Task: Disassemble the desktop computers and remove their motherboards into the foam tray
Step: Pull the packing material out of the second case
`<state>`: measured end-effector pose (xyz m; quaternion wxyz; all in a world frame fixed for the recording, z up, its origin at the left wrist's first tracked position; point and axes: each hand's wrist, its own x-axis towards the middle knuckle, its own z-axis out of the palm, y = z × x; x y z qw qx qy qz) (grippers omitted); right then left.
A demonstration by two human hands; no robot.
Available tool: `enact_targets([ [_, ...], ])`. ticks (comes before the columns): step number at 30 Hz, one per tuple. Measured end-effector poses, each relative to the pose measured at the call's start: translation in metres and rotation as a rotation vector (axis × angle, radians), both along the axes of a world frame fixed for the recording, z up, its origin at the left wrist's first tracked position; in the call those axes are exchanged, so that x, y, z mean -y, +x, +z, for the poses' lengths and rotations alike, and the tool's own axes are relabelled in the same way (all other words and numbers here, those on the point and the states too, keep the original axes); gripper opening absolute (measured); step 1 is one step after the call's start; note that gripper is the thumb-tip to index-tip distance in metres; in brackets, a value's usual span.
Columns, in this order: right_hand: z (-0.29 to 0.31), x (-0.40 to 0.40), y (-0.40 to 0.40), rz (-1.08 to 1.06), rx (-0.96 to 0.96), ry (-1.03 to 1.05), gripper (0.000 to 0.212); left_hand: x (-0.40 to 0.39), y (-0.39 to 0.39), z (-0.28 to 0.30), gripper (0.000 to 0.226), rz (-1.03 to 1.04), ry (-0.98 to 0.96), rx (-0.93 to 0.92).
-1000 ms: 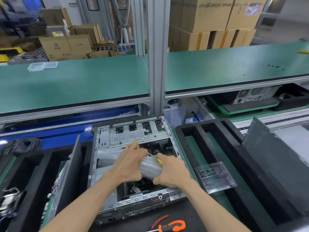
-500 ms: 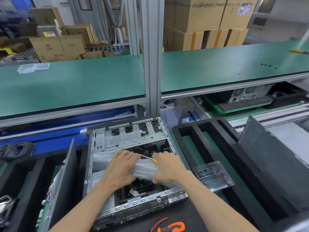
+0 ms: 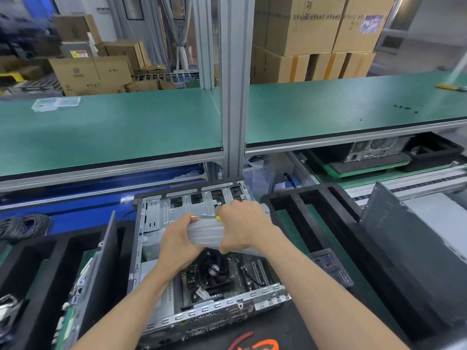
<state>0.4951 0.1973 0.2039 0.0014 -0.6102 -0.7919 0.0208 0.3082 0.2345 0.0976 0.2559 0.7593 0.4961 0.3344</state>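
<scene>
Plastic-wrapped part point(image 3: 206, 231), pale and long, gripped by left hand point(image 3: 180, 245) and right hand point(image 3: 243, 227) above open desktop case point(image 3: 156, 251) at lower centre. Right hand also pinching yellow-handled screwdriver point(image 3: 206, 217). Motherboard point(image 3: 242, 270) seated in case floor below, CPU fan point(image 3: 214, 270) on it. Probably clearing an internal part before board removal. Next: lift wrapped part clear, set aside, then free motherboard for black foam tray point(image 3: 298, 205) at right of frame.
</scene>
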Motion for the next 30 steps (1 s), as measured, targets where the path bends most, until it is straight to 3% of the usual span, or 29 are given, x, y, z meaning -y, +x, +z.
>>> enact_targets([
  [3, 0.011, -0.002, 0.012, 0.03, 0.113, -0.028, 0.047, 0.0, 0.003, 0.001, 0.066, -0.095, 0.169, -0.284],
  [6, 0.012, 0.004, 0.033, 0.017, 0.171, -0.052, 0.056, 0.0, 0.007, 0.0, 0.083, -0.167, 0.206, -0.452],
  [11, 0.007, 0.025, 0.069, -0.017, 0.209, -0.086, 0.062, 0.007, 0.029, 0.007, 0.071, -0.163, 0.289, -0.516],
  [17, 0.002, 0.039, 0.096, -0.079, 0.117, -0.108, 0.088, 0.021, 0.049, 0.014, 0.065, -0.172, 0.426, -0.547],
  [21, -0.003, 0.042, 0.108, -0.082, 0.018, -0.087, 0.088, 0.027, 0.061, 0.029, 0.067, -0.098, 0.486, -0.589],
  [24, -0.006, 0.042, 0.107, -0.1, -0.05, -0.062, 0.083, 0.033, 0.066, 0.032, 0.061, 0.026, 0.506, -0.521],
  [27, -0.008, 0.045, 0.104, -0.13, -0.196, -0.064, 0.065, 0.046, 0.076, 0.034, 0.09, 0.346, 0.296, -0.33],
  [29, -0.007, 0.046, 0.105, -0.167, -0.377, -0.077, 0.043, 0.056, 0.085, 0.039, 0.109, 0.495, 0.101, 0.022],
  [30, -0.006, 0.047, 0.105, -0.18, -0.475, -0.085, 0.04, 0.061, 0.088, 0.042, 0.111, 0.471, -0.03, 0.29],
])
